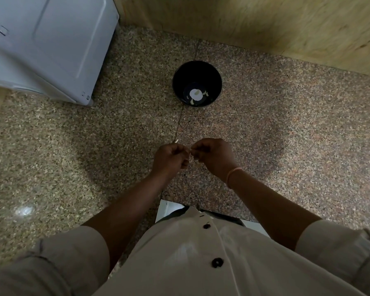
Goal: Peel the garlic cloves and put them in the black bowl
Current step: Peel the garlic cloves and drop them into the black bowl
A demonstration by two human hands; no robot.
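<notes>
Fingers: both hands curled, tips meeting at frame centre. L. hand (pixel 169 158) and r. hand (pixel 215 155) each pinch the same small pale item between thumb and fingertips (pixel 198 149). We take it for a garlic clove (pixel 189 155). It is mostly hidden by the fingers, so we cannot tell its long axis or how much skin is left on it.

Just above the l. hand's knuckles a thin pale sliver (pixel 176 141) sticks out. It may be loose skin; too small to confirm.

Key relation: the black bowl (pixel 177 82) sits straight up-frame from the pinch, well apart, upper centre, and stands upright on the speckled stone counter (pixel 286 135). Its centre falls a shade to the r. of the pinch point, so the r. hand is marginally nearer, though the difference is slight. White pieces (pixel 195 94) already lie on its bottom.

Our judgement: peeling is in progress and the clove is not ready to drop. The next carry would run directly away from the body, either hand.

Outer items: pink band (pixel 233 174) on the r. wrist, white appliance (pixel 47 43) upper left, wood panel (pixel 265 22) along the top.
</notes>
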